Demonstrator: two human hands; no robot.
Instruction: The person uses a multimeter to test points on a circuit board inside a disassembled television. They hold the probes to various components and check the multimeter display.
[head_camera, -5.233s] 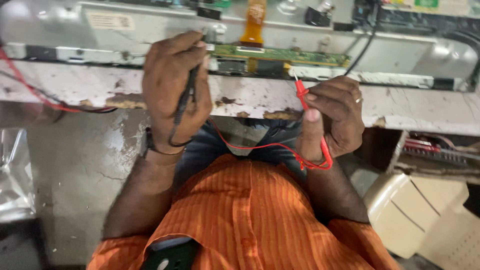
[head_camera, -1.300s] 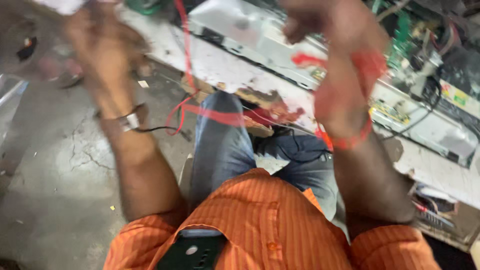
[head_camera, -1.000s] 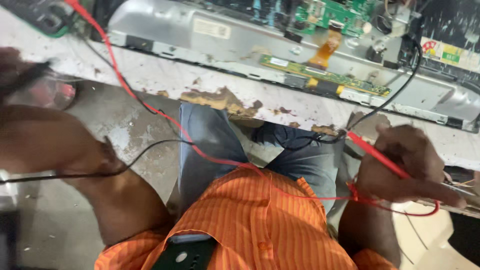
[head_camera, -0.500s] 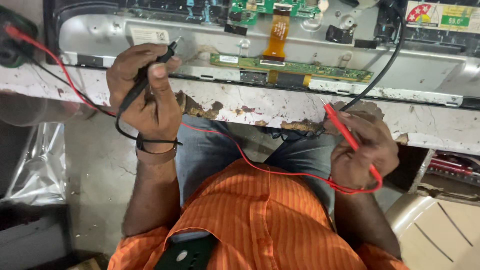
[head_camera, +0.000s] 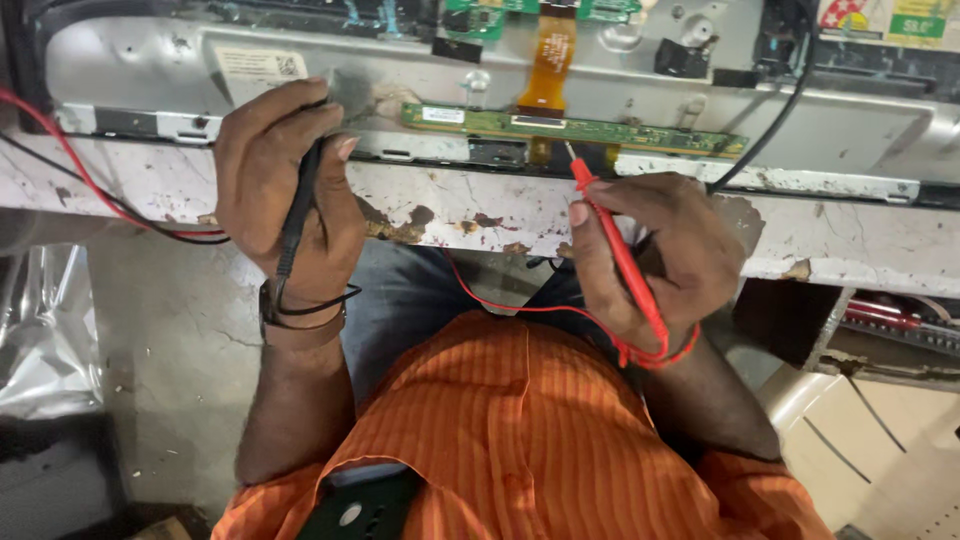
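Observation:
My left hand (head_camera: 285, 195) grips a black test probe (head_camera: 297, 210), its tip hidden behind my fingers near the metal back panel (head_camera: 300, 60). My right hand (head_camera: 665, 255) holds a red test probe (head_camera: 610, 240), whose metal tip points up at a long narrow green circuit board (head_camera: 580, 130). An orange flat ribbon cable (head_camera: 552, 45) runs from that board up to another green board (head_camera: 490, 12). The red lead (head_camera: 520, 308) loops across my lap and around my right hand.
The opened flat screen lies on a worn white bench edge (head_camera: 850, 240). Red and black leads (head_camera: 90, 190) trail off to the left. A black cable (head_camera: 790, 100) crosses the panel on the right. Clear plastic sheet (head_camera: 40, 340) lies on the floor at left; a pale plastic seat (head_camera: 880, 440) at right.
The view has steadied and closed in on the bench. Both hands rose toward the panel; the red probe tip now sits just below the narrow green board.

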